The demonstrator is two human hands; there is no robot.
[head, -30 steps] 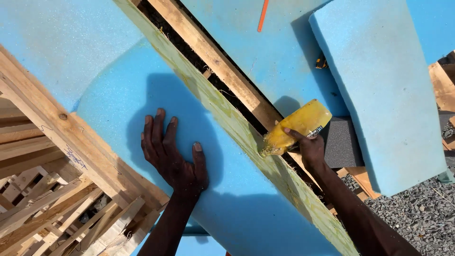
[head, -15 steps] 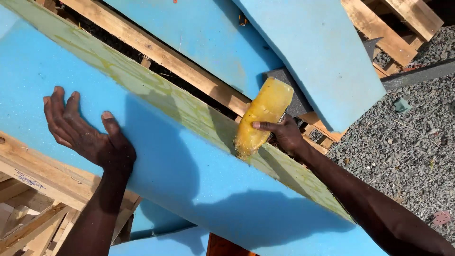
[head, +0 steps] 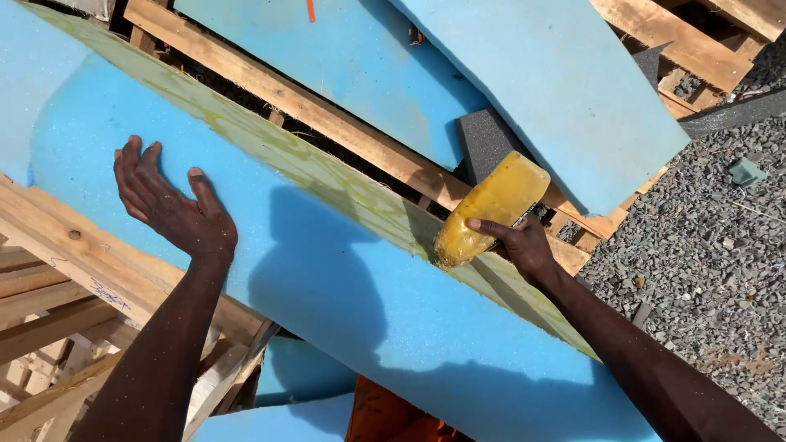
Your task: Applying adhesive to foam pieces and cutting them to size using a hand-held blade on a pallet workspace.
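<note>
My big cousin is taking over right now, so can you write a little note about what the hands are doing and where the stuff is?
Left hand: open, fingers spread, resting on the face of the blue foam slab.
Right hand: gripping a yellow bottle, tipped nozzle-down onto the slab's long edge.
Done: that edge shows a yellowish-green coating along most of its visible length.
Left: nothing is pressed onto the coated edge yet. More blue foam pieces lean on the wooden pallets behind; gravel lies to the right.
</note>
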